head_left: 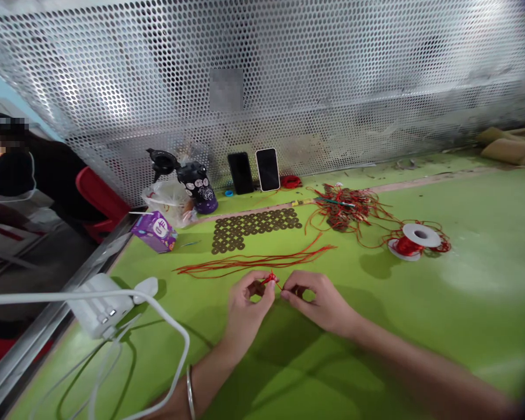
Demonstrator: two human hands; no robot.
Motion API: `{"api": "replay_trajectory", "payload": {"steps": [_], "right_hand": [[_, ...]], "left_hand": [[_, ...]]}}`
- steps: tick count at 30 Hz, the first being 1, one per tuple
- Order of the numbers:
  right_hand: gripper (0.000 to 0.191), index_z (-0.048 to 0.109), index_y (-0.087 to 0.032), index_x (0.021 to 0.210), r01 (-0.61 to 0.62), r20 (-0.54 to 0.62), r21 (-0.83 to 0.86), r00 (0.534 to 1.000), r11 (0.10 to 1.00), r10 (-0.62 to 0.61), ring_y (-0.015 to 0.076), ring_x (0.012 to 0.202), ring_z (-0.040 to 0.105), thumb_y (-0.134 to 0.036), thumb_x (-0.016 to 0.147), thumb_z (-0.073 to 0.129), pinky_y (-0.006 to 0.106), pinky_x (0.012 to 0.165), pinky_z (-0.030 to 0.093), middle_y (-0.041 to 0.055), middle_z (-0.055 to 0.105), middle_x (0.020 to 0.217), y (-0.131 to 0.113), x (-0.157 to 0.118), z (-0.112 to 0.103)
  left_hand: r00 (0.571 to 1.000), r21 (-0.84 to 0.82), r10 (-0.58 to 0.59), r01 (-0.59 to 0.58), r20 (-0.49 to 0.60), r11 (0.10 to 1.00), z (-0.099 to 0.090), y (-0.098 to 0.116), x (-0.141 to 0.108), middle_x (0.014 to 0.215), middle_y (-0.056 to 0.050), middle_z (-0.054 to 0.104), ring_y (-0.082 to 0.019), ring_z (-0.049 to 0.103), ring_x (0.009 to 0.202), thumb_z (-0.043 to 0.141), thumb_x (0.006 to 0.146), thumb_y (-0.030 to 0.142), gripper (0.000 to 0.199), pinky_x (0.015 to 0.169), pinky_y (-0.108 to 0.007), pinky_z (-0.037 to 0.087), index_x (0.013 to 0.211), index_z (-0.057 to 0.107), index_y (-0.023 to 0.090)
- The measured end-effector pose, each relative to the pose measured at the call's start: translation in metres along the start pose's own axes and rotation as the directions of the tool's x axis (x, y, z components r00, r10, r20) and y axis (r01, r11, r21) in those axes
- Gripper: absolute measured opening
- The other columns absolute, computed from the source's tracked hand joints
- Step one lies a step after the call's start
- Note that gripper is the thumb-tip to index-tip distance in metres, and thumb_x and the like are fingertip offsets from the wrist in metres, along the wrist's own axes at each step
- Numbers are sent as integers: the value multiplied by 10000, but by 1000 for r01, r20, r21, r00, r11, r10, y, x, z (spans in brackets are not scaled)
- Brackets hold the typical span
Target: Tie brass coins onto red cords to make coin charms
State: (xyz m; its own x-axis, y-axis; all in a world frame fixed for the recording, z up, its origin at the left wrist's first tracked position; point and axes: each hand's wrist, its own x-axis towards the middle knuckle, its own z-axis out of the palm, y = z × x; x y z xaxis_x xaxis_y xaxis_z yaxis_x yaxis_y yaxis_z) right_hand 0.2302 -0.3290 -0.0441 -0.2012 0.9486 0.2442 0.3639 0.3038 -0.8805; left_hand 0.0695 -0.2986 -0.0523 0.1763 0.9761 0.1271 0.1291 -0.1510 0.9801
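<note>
My left hand [250, 306] is closed in a pinch on a small knotted bundle of red cord [271, 278]. Just to its right, my right hand [317, 297] pinches a thin red strand that comes out of that knot. Beyond both hands, long loose red cords [254, 262] lie side by side on the green table [441, 309]. Several rows of bronze-coloured round coins [258, 224] are laid out behind the cords. At the back right is a tangled pile of coins with red cords [343, 207], and beside it a spool of red cord [417, 240].
On the left are a white power adapter [100, 303] with cables and a purple box [155, 230]. A dark bottle [199, 189] and two phones [268, 169] stand near the perforated metal panel [289, 76]. A person [39, 169] sits at the far left.
</note>
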Motion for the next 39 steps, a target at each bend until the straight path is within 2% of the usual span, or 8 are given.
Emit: {"api": "replay_trajectory", "payload": {"steps": [5,11,14,17,22,26,30,39], "right_hand": [[133,572,-186,700,35,40,-39,999,999,-34,129,613,549,-112,798,523,227,581,451,22,599,697,0,-1,-1],[148,540,-185,667,79,88,-61,993,995,-74,114,592,524,-53,730,521,212,577,433,1,565,665,2,-2,-2],[131,534,-184,665,53,48,-54,998,997,-51,119,591,530,-79,742,532,218,577,439,0,570,643,2,-1,-4],[68,577,-179,773,4,-58,-6,998,1000,-4,138,642,570,-193,825,536,239,604,464,28,621,718,2,1,-7],[127,619,-170,860,-68,-105,106,991,992,79,150,678,614,-274,850,548,264,629,494,47,665,772,4,4,-6],[128,620,-170,789,-87,-84,145,991,986,100,142,639,604,-287,827,582,257,599,494,37,664,718,5,5,-3],[132,626,-172,824,-95,-73,171,991,981,109,143,668,622,-295,840,583,254,623,503,33,671,740,5,3,-3],[152,590,-176,772,-64,-87,80,994,995,70,138,652,604,-299,861,573,237,595,479,27,650,710,1,3,-5]], "left_hand": [[998,-113,-59,56,-29,992,-1,-3,2,747,-34,712,-87,555,499,670,743,310,176,449,-180,480,820,657,152],[999,-119,-47,44,-26,992,-3,-4,3,761,-26,708,-76,544,516,671,754,317,173,476,-168,475,829,660,162],[996,-110,-76,80,40,991,-2,-2,3,757,-32,693,-81,539,506,647,762,327,184,454,-177,469,827,652,155],[983,-52,-117,126,140,991,2,3,1,665,-16,650,-88,527,474,656,722,284,152,436,-189,452,783,639,146],[970,44,-68,60,232,997,8,14,-3,596,5,597,-91,506,478,621,705,206,54,470,-201,434,698,629,153],[969,76,-57,40,239,996,8,16,-3,540,13,562,-94,489,477,617,733,240,115,457,-194,407,650,621,159],[968,45,-71,62,239,997,7,10,-2,543,12,550,-90,488,474,627,740,270,154,447,-186,399,642,607,153],[962,-12,-151,158,226,987,7,8,-1,542,17,531,-82,482,442,663,716,361,228,406,-176,384,646,602,153]]}}
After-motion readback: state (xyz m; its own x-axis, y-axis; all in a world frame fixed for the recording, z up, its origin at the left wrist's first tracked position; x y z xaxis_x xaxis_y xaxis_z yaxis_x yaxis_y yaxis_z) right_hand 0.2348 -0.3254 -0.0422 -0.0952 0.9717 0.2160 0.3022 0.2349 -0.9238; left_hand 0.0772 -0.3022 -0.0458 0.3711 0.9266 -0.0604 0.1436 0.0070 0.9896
